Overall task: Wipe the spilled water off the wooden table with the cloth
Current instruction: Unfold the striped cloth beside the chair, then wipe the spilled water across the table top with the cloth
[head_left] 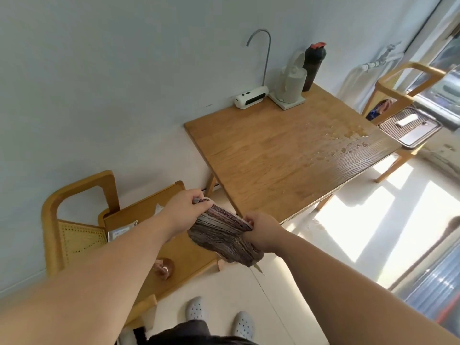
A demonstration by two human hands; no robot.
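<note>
A dark brown striped cloth (221,232) hangs stretched between my hands, in the air just off the near corner of the wooden table (268,155). My left hand (186,207) pinches its upper left corner. My right hand (261,232) grips its right edge. Spilled water (353,143) lies in drops and small puddles across the far right part of the tabletop, well away from the cloth.
At the table's back edge stand a white water dispenser (251,97), a white kettle (291,85) and a dark bottle (312,66). A wooden chair (82,220) with small items stands at left. Another chair (408,80) and a metal tray (410,130) sit past the table's right end.
</note>
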